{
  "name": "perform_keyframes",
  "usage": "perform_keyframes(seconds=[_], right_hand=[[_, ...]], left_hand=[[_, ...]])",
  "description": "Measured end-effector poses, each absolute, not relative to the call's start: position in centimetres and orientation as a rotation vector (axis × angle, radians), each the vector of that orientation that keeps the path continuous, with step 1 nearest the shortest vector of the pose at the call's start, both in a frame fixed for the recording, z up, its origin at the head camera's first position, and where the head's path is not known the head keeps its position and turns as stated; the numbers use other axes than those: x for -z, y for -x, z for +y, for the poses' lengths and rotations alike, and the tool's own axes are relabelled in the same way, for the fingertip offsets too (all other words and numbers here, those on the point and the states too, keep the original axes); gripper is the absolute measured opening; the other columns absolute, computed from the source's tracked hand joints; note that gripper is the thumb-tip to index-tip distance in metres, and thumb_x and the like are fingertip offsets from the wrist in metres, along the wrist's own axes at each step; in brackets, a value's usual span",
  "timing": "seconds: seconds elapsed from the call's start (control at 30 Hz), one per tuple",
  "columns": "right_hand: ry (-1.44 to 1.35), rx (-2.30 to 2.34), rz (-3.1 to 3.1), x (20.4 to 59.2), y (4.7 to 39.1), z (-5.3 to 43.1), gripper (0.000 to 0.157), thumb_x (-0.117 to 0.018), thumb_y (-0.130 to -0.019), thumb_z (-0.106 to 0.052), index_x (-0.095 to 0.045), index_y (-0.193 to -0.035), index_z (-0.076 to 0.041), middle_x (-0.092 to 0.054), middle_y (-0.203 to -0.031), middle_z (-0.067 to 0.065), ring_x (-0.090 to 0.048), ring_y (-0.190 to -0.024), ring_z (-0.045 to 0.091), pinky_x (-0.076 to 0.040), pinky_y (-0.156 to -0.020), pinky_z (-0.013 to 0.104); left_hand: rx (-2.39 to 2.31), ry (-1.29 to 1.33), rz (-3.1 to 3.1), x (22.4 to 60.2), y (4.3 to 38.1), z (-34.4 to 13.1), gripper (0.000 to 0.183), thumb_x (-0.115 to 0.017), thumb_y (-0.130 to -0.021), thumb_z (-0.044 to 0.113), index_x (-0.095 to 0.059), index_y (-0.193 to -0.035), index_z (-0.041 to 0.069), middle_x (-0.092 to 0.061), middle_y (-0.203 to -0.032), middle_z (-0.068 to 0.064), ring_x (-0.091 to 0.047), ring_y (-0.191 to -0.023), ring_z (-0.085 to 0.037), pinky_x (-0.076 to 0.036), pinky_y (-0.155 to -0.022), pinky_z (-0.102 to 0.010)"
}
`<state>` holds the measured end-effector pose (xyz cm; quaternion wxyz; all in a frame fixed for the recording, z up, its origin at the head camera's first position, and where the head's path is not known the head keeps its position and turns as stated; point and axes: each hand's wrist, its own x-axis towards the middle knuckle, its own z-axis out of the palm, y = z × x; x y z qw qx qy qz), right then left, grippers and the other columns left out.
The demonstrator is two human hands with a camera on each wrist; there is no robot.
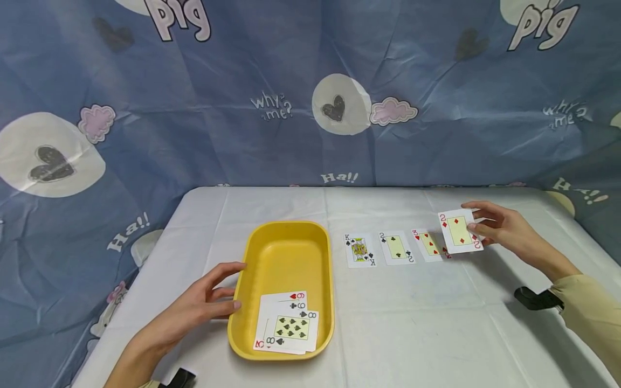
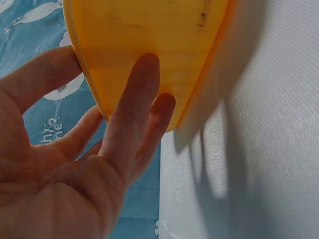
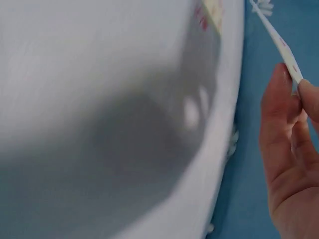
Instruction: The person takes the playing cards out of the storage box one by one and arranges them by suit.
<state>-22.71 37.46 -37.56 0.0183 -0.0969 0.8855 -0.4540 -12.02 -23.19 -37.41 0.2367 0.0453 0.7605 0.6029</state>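
Note:
My right hand [image 1: 509, 229] pinches the two of diamonds [image 1: 458, 231] between thumb and fingers, face up, above the right end of a row of cards. The card appears edge-on in the right wrist view, where the hand [image 3: 294, 144] is at the right. Partly covered by it is the three of hearts [image 1: 429, 245]. Left of that lie the two of clubs [image 1: 397, 248] and a black king [image 1: 360, 250]. My left hand [image 1: 194, 304] rests its fairly straight fingertips against the left side of the yellow tray [image 1: 276, 253]; the left wrist view shows those fingers [image 2: 134, 99] on its outer wall.
Inside the tray, at its near end, overlapping cards lie with the eight of spades [image 1: 291, 327] on top. The white-covered table [image 1: 407, 328] ends at a blue patterned cloth [image 1: 271, 145] behind. A black band [image 1: 536, 298] is on the right wrist.

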Motion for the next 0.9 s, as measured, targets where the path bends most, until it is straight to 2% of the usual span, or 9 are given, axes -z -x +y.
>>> perform_keyframes(seconds=[0.2,0.3,0.53,0.77,0.9], right_hand=[[0.345,1.207,2.901,39.2,22.4,39.6,0.047,-0.069,-0.093,-0.010,-0.051,-0.135,-0.001,-0.061,-0.108,0.017,-0.063,-0.079,0.006,-0.054,-0.055,0.032],[0.343,1.105,2.950,39.9,22.3,40.0,0.045,-0.069,-0.092,-0.007,-0.052,-0.133,0.003,-0.059,-0.105,0.022,-0.062,-0.077,0.007,-0.053,-0.053,0.031],[0.317,0.856,3.007,40.5,22.6,40.1,0.045,-0.068,-0.091,-0.006,-0.052,-0.132,0.005,-0.062,-0.102,0.021,-0.065,-0.084,0.027,-0.048,-0.056,0.028],[0.321,0.803,3.052,40.6,23.0,40.5,0.043,-0.068,-0.090,-0.003,-0.054,-0.130,0.005,-0.063,-0.098,0.017,-0.062,-0.077,0.018,-0.044,-0.054,0.027],[0.354,0.781,3.082,40.5,23.0,40.5,0.041,-0.069,-0.090,-0.002,-0.056,-0.128,0.005,-0.063,-0.098,0.018,-0.065,-0.083,0.026,-0.046,-0.059,0.028]], left_hand=[[-1.657,-0.153,2.078,37.6,12.0,-23.4,0.065,-0.070,-0.092,0.019,-0.037,-0.148,0.014,-0.020,-0.158,-0.012,-0.054,-0.121,-0.032,-0.055,-0.088,-0.041],[-1.655,-0.154,2.073,37.6,12.0,-23.4,0.066,-0.070,-0.092,0.019,-0.036,-0.148,0.014,-0.020,-0.158,-0.012,-0.054,-0.121,-0.032,-0.054,-0.088,-0.041],[-1.649,-0.130,2.087,37.5,12.1,-23.3,0.067,-0.071,-0.091,0.020,-0.036,-0.148,0.014,-0.019,-0.158,-0.013,-0.055,-0.121,-0.032,-0.055,-0.088,-0.042],[-1.646,-0.105,2.092,37.4,12.1,-23.2,0.068,-0.072,-0.090,0.020,-0.037,-0.148,0.015,-0.018,-0.159,-0.012,-0.054,-0.122,-0.032,-0.055,-0.087,-0.042],[-1.644,-0.090,2.099,37.4,12.1,-23.1,0.068,-0.072,-0.090,0.021,-0.037,-0.148,0.016,-0.018,-0.159,-0.012,-0.053,-0.123,-0.032,-0.055,-0.087,-0.042]])
